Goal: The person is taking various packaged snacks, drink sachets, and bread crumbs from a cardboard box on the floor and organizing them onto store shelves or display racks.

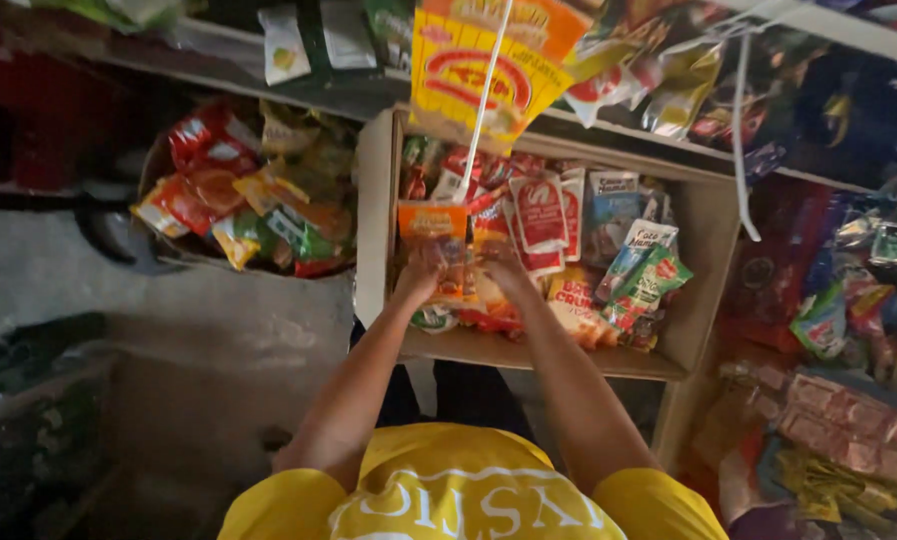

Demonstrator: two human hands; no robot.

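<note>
Both bare arms reached straight forward and up from the yellow shirt (458, 490), forearms converging toward the wooden box shelf (373, 210). The left hand (420, 275) and the right hand (501, 268) met near the shelf's left side, fingers curled around a clear snack packet with an orange header (436, 235), which stood upright between them, close to the front edge. How tightly each hand gripped was blurred. Red-and-white sachets (538, 215) hung just right of the packet. A heap of snack bags (248, 205) lay well left of the shelf.
</note>
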